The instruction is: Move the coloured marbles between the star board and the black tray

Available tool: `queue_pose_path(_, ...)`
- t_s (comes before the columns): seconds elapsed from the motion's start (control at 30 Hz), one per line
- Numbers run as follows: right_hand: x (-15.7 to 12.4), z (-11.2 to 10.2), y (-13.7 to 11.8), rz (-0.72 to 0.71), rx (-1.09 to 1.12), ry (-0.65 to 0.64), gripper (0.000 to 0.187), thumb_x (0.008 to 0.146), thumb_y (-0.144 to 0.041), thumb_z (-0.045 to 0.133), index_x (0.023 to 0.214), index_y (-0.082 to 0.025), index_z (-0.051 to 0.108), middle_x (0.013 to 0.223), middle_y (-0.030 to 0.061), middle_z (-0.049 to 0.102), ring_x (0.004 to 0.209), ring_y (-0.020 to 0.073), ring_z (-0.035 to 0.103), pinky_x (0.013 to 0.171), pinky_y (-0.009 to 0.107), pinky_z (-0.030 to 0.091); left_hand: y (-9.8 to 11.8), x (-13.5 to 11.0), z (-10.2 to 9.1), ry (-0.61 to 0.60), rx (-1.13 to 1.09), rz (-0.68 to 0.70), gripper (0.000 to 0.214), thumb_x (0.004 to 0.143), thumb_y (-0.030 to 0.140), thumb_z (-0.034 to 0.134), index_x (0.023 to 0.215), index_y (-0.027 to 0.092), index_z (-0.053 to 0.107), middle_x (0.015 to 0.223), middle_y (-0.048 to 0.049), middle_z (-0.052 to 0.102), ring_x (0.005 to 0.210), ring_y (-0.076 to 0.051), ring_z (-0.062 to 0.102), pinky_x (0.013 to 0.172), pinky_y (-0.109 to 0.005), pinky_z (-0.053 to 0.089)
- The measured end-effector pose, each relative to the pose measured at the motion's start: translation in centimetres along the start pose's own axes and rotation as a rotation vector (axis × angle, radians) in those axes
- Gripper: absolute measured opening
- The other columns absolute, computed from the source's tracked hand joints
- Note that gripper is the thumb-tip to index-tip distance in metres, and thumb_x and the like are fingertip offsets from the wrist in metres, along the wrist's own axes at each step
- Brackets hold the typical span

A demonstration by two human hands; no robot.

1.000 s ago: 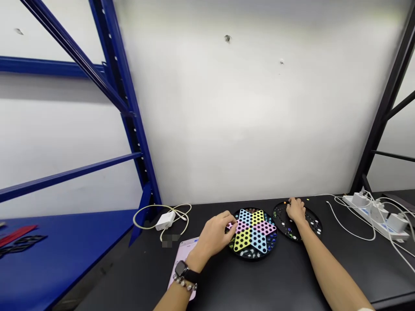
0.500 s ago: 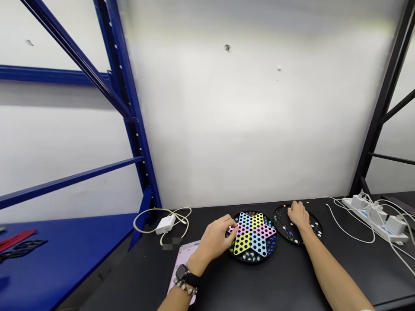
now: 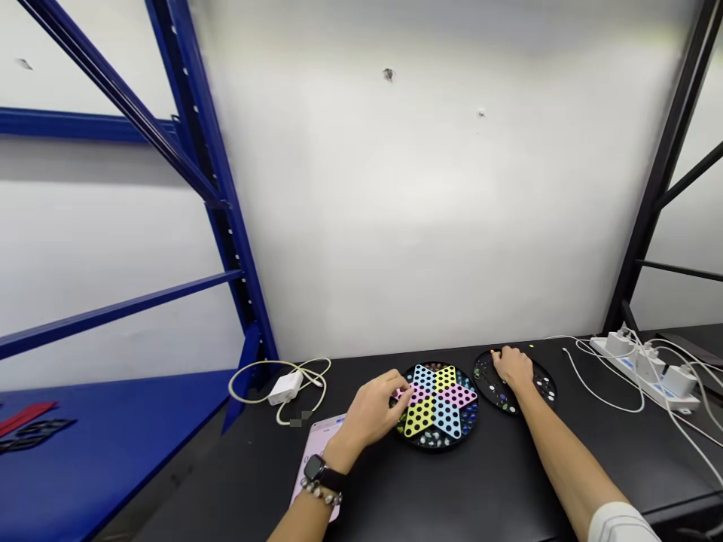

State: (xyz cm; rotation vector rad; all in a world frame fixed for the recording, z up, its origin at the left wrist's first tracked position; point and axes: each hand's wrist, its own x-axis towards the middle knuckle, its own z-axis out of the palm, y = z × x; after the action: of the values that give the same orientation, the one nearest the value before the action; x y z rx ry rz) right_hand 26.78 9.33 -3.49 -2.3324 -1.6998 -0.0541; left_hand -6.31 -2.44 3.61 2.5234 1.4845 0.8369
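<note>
A round Chinese checkers board (image 3: 434, 405) lies on the black table, its star in pink, yellow and light blue, with marbles in its outer compartments. My left hand (image 3: 373, 406) is at its left edge. The thumb and index finger form a near-closed ring over the pink point; whatever may be between their tips is hidden. To the right lies a round black tray (image 3: 490, 397) with scattered small marbles. My right hand (image 3: 515, 366) reaches over its far side with curled fingers. Its fingertips are at an orange marble (image 3: 492, 351); I cannot tell if they grip it.
A phone (image 3: 316, 452) lies partly under my left forearm. Behind it sits a white charger (image 3: 285, 388) with a looped cable. At the right stands a power strip (image 3: 626, 366) with several plugs and trailing white cables. A white wall (image 3: 418, 188) rises behind the table.
My right hand has shifted slightly left over the tray, bringing its fingertips to the orange marble. My left hand keeps its pose at the board. The whole view has shifted a little.
</note>
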Motion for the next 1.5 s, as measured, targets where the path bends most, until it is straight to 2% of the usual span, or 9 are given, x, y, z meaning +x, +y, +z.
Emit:
queue_pose_path(0.3, -0.4, -0.7, -0.2, 0.006, 0.311, -0.004, 0.059, 0.094, -0.059, 0.028, 0.074, -0.018, 0.066, 0.087, 0.0162, 0.068, 0.089, 0.031, 0.065, 0.079, 0.039, 0.045, 0.2, 0.0, 0.0, -0.002, -0.024, 0.004, 0.027, 0.093, 0.035, 0.044, 0.08, 0.023, 0.064, 0.086, -0.0013, 0.065, 0.078, -0.016, 0.061, 0.073, -0.027, 0.044)
queue_pose_path(0.43, -0.6, -1.9, -1.1, 0.027, 0.963, -0.143, 0.068, 0.092, -0.068, 0.013, 0.058, -0.022, 0.05, 0.054, 0.008, 0.051, 0.06, 0.0229, 0.056, 0.057, 0.032, 0.044, 0.1, 0.0, 0.1, -0.001, -0.014, 0.017, 0.028, 0.094, 0.036, 0.043, 0.08, 0.023, 0.064, 0.086, -0.0014, 0.064, 0.078, -0.016, 0.06, 0.073, -0.027, 0.044)
queue_pose_path(0.57, -0.9, -2.3, -1.2, 0.051, 1.643, -0.423, 0.073, 0.09, -0.06, -0.014, 0.061, -0.022, 0.041, 0.048, -0.003, 0.028, 0.038, 0.012, 0.024, 0.037, 0.023, 0.028, 0.1, 0.0, 0.1, -0.007, -0.002, 0.026, 0.029, 0.094, 0.036, 0.042, 0.081, 0.023, 0.064, 0.086, -0.0012, 0.064, 0.079, -0.016, 0.061, 0.074, -0.027, 0.044)
queue_pose_path(0.7, -1.0, -2.3, -0.5, 0.252, 1.985, -0.683, 0.072, 0.089, -0.061, -0.017, 0.071, -0.021, 0.041, 0.057, -0.0004, 0.036, 0.042, 0.0114, 0.029, 0.032, 0.017, 0.02, 0.3, 0.1, 0.0, -0.011, 0.007, 0.025, 0.029, 0.094, 0.036, 0.042, 0.081, 0.023, 0.063, 0.086, -0.0014, 0.064, 0.079, -0.016, 0.061, 0.074, -0.027, 0.044)
queue_pose_path(0.87, -0.6, -1.8, -0.3, 0.239, 1.771, -0.863, 0.046, 0.097, -0.054, 0.022, 0.077, -0.019, 0.045, 0.06, -0.001, 0.043, 0.043, 0.0076, 0.029, 0.033, 0.013, 0.015, 0.3, 0.1, -0.1, -0.014, -0.008, 0.027, 0.031, 0.095, 0.038, 0.041, 0.08, 0.023, 0.063, 0.086, -0.0018, 0.065, 0.079, -0.016, 0.061, 0.073, -0.027, 0.044)
queue_pose_path(1.03, -1.3, -0.6, -1.7, -0.067, 0.968, -0.347, 0.033, 0.088, -0.041, 0.052, 0.064, -0.019, 0.045, 0.054, -0.0034, 0.044, 0.047, 0.0086, 0.041, 0.045, 0.018, 0.03, 0.3, 0.0, 0.0, -0.021, -0.017, 0.015, 0.031, 0.094, 0.038, 0.04, 0.081, 0.023, 0.064, 0.086, -0.0023, 0.065, 0.079, -0.017, 0.061, 0.074, -0.028, 0.044)
queue_pose_path(1.23, -4.6, -1.0, -4.5, -0.321, 0.158, -0.218, 0.038, 0.094, -0.046, 0.04, 0.094, -0.016, 0.063, 0.095, 0.015, 0.069, 0.089, 0.0279, 0.066, 0.076, 0.036, 0.045, 0.4, 0.0, 0.0, -0.033, -0.027, 0.006, 0.033, 0.094, 0.041, 0.039, 0.08, 0.023, 0.064, 0.086, -0.003, 0.065, 0.079, -0.017, 0.06, 0.073, -0.029, 0.045)
queue_pose_path(1.33, -5.9, -1.3, -5.6, -0.369, 0.056, -0.174, 0.043, 0.098, -0.04, 0.03, 0.109, -0.014, 0.063, 0.104, 0.0205, 0.069, 0.097, 0.0296, 0.066, 0.083, 0.039, 0.045, 0.4, 0.1, 0.0, -0.04, -0.036, 0.005, 0.034, 0.094, 0.041, 0.039, 0.079, 0.023, 0.063, 0.085, -0.0027, 0.065, 0.078, -0.017, 0.06, 0.073, -0.028, 0.045)
queue_pose_path(1.5, -6.3, -1.7, -5.7, -0.409, 0.07, -0.174, 0.049, 0.1, -0.043, 0.027, 0.102, -0.015, 0.067, 0.106, 0.0179, 0.069, 0.099, 0.0277, 0.065, 0.085, 0.036, 0.044, 0.4, 0.1, 0.0, -0.044, -0.024, 0.002, 0.033, 0.094, 0.04, 0.04, 0.078, 0.022, 0.063, 0.085, -0.0024, 0.064, 0.078, -0.017, 0.059, 0.073, -0.028, 0.044)
